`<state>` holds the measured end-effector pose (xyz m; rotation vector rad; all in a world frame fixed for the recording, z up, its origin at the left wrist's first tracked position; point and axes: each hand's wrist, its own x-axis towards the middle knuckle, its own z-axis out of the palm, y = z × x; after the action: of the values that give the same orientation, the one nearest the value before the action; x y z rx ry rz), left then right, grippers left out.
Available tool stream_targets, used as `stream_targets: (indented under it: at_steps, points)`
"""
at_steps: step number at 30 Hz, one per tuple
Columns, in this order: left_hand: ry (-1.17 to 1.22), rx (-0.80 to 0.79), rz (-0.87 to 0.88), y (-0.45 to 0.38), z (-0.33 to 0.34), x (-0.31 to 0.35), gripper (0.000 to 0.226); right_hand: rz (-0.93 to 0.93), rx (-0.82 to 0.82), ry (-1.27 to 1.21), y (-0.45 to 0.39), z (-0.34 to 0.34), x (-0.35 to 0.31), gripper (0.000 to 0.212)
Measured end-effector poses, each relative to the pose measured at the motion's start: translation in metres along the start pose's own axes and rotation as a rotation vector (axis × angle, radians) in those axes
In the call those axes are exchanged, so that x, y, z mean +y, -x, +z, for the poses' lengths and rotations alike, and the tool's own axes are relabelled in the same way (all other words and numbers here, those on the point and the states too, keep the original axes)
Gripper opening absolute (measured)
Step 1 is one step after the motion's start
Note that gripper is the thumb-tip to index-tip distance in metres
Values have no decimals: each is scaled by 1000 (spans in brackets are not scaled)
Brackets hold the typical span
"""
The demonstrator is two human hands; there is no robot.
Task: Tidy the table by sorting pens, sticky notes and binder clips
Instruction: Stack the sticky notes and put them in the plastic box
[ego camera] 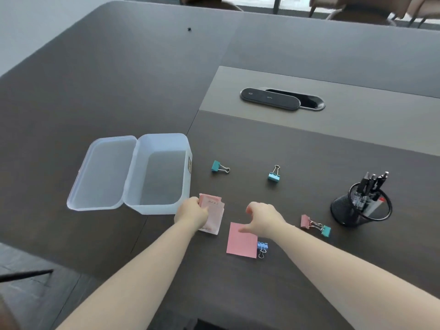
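My left hand (193, 213) grips a small stack of pink sticky notes (212, 214) beside the near right corner of an open clear plastic box (164, 172). My right hand (264, 219) hovers with fingers apart over the top edge of a single pink sticky note (241, 241) lying flat on the table. A blue binder clip (262, 248) touches that note's right edge. Two teal clips (219, 166) (273, 173) lie farther back. A pink clip (306, 221) and a teal clip (325, 231) lie hooked together at the right. Several pens stand in a black mesh cup (360, 208).
The box's hinged lid (102, 172) lies open flat to the left. A black oval cable port (282, 99) sits in the dark table's centre panel. The table edge runs along the near left, with floor below. Chairs stand at the far side.
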<state>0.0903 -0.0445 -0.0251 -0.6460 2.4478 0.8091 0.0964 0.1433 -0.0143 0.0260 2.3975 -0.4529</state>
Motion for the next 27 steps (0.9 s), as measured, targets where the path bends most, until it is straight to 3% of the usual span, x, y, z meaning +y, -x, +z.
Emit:
stream_targets:
  at_steps: [5,9,15,21,25,27]
  points:
    - [15,73,-78,9,15,-11,29,-41,35,236,6,25,-11,67]
    - [-28,81,-118,5,21,-9,36,-12,126,310,-2,37,-9,52]
    - [-44,64,-202,5,30,-1,56,29,65,249,-13,34,0,53]
    - [124,80,-250,-6,31,0,38,36,68,170,-22,13,17,13]
    - [178,101,-254,-2,34,5,62,21,88,34,-24,0,28,16]
    - [160,95,-262,1,33,7,59,12,94,2,-24,-6,31,22]
